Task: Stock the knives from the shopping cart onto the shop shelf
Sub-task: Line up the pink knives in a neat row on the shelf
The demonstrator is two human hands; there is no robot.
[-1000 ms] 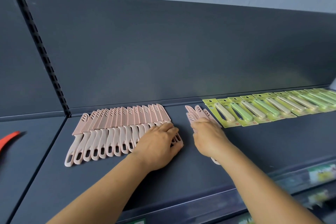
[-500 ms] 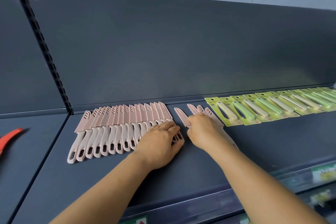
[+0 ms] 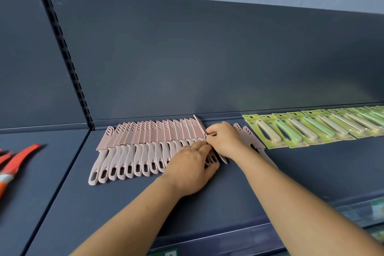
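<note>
Your right hand [image 3: 223,139] has its grip pinched, thumb and fingertips, on a pale pink plastic sheathed knife [image 3: 200,125] turned up on its edge at the right end of the row of matching pink sheathed knives [image 3: 145,147]. Your left hand [image 3: 192,169] lies flat, fingers straight and spread a little, pressing down on the slotted handles at that same end of the row, its fingertips touching the right hand.

The row lies fanned on the dark grey metal shelf [image 3: 124,203], sheaths pointing to the back panel, handles toward you. Just right of your right hand lie a few more loose pink sheathed knives [image 3: 250,136], partly hidden under your wrist; how many there are you probably cannot count from here. Beyond them runs an overlapping line of green carded packs with cream and green handles [image 3: 311,127], near the loose knives but not touching them. On the neighbouring shelf bay at far left lie orange-red handled tools [image 3: 18,162], blurred at the frame edge. A slotted upright post [image 3: 66,62] divides the two bays.

Half a second ago the knife in your right hand lay flat in the gap between row and loose knives; now it stands against the row's end, and the left hand has stayed pressing in place.
</note>
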